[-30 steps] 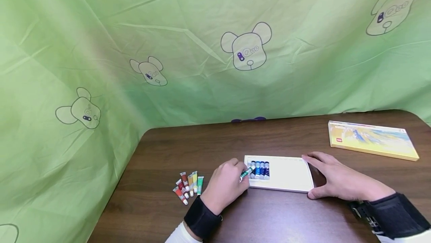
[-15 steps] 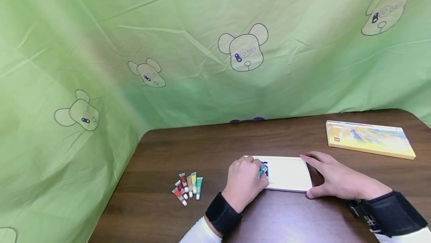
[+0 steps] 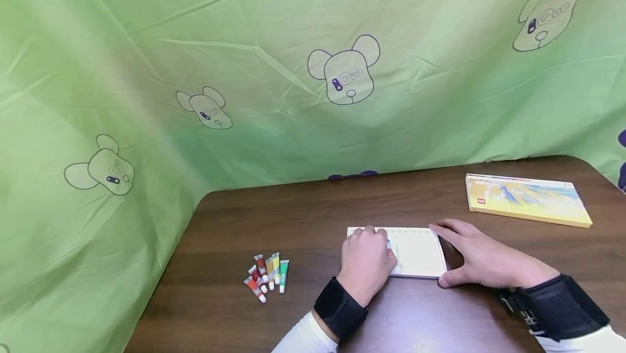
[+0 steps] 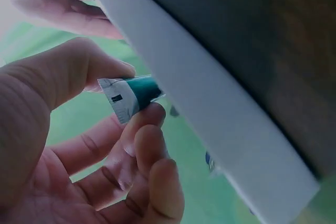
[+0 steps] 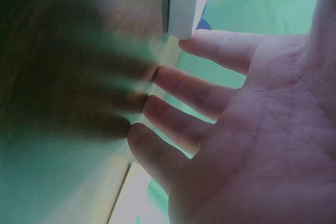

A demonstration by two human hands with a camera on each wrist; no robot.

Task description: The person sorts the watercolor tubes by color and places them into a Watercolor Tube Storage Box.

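Note:
My left hand (image 3: 368,258) pinches a small dark green paint tube (image 4: 139,92) by thumb and fingertips, its flat crimped end facing the palm. The tube's other end goes behind the side wall of a white tray (image 4: 194,93). In the head view this hand covers the left part of the tray, hiding the blue tubes there. My right hand (image 3: 476,260) spans the tray's right end, thumb at the near corner and index finger at the far one. The right wrist view has its fingers (image 5: 210,98) spread and nearly straight, other fingertips down at the tabletop.
Several loose paint tubes in reds, ochre, yellow and green, among them a light green tube (image 3: 284,276), lie to the left on the brown table (image 3: 230,222). A yellow printed box (image 3: 528,198) sits at the back right. Behind the table hangs a green curtain (image 3: 264,163).
My left hand has moved right with the green tube, from the tray's left edge to over its compartment, covering the blue tubes. The right hand keeps its place at the tray's end.

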